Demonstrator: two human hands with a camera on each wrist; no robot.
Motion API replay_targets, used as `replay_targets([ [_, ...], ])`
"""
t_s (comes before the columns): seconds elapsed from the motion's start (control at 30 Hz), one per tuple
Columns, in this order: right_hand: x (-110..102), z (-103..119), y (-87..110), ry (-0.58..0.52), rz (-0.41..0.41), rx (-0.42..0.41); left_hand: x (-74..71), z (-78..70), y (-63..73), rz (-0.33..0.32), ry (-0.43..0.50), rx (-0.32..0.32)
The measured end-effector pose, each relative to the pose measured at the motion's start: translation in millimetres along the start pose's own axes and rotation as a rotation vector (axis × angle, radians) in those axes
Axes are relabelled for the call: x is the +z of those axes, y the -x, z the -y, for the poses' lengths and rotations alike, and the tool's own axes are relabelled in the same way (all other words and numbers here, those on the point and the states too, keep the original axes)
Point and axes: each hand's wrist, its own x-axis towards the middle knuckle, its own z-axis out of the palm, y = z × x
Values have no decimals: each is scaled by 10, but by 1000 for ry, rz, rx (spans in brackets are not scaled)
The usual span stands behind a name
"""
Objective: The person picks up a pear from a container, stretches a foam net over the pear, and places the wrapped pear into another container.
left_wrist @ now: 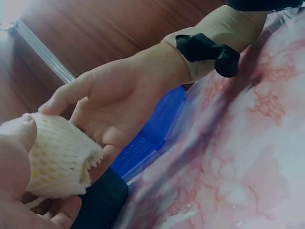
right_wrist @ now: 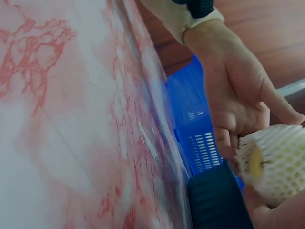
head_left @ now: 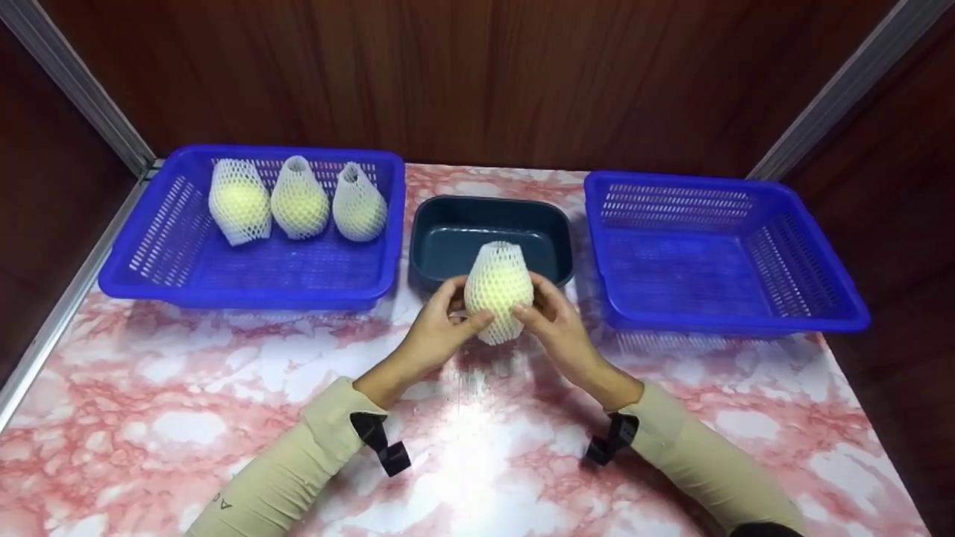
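A round yellow fruit in a white foam net is held above the table, in front of the dark teal tub. My left hand grips its left side, thumb on the near face and fingers behind. From the right, my right hand holds it the same way. At the net's open end in the right wrist view, a bare patch of yellow skin shows with a small dark spot. The left wrist view has the netted fruit between both hands, its net end ragged.
A blue basket on the left contains three netted fruits along its back. To the right of the tub stands another blue basket, its bare floor showing. Dark wood panels close off the back and sides of the marbled table.
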Motion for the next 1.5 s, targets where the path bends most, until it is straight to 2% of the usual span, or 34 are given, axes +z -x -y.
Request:
replay_targets([
  [0.13,-27,15,5,59,-46,44,-2,4,1,-23,-17,-4],
  [0.27,-38,33,1,38,-55,39,-20,-20,-15,-12,-14,6],
  [0.5,-66,25,-18,-9,13,-82,-88,-84,-14,58,6,97],
  [0.7,-82,0,-34,-107,124,-198,-114,-110,-12,81,-59,207],
  [0.83,-77,0,-39,-124,153,-222,-119,-105,-6,88,-94,245],
  [0.97,-54,24,-38,-66,104,-179,-121,-108,4,79,-138,214],
  [1.07,-32,43,-49,10,62,-144,-119,-127,11,69,-170,160],
  [1.17,-9,64,-64,39,48,-136,-122,-157,24,49,-198,105],
  [1.33,18,96,-92,-37,66,-132,-150,-222,45,20,-184,51],
  [1.5,62,121,-172,-106,46,-61,-218,-282,76,28,-111,34],
])
